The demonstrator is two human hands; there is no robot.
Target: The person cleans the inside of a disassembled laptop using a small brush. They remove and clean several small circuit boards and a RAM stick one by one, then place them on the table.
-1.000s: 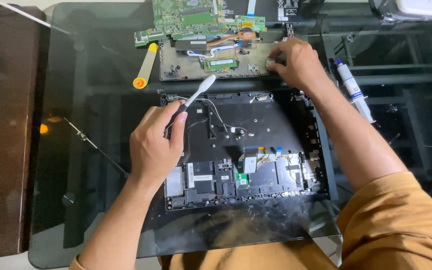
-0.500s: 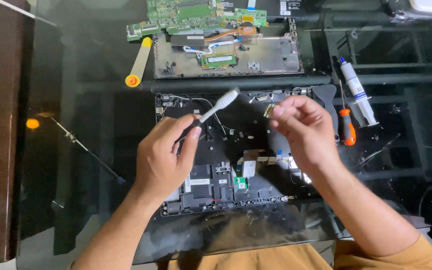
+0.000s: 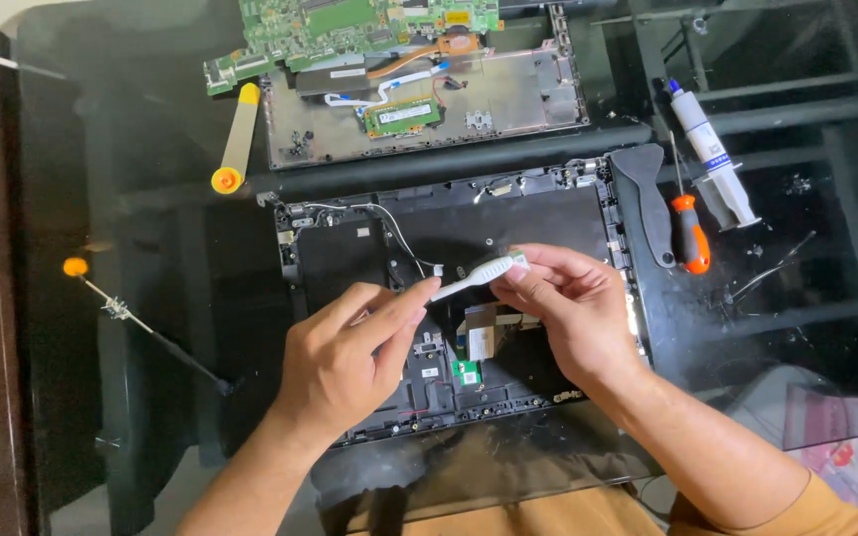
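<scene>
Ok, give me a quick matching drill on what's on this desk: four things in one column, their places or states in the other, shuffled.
Things:
1. white brush
2. green circuit board
3. orange-handled screwdriver
4. syringe

Places or states:
A. lies on the glass just right of the open laptop base
B. held between both hands, left hand and right hand
C. far right, with a blue tip
D. at the top, beyond the grey cover

Pairs: 1-B, 2-D, 3-A, 4-C
</scene>
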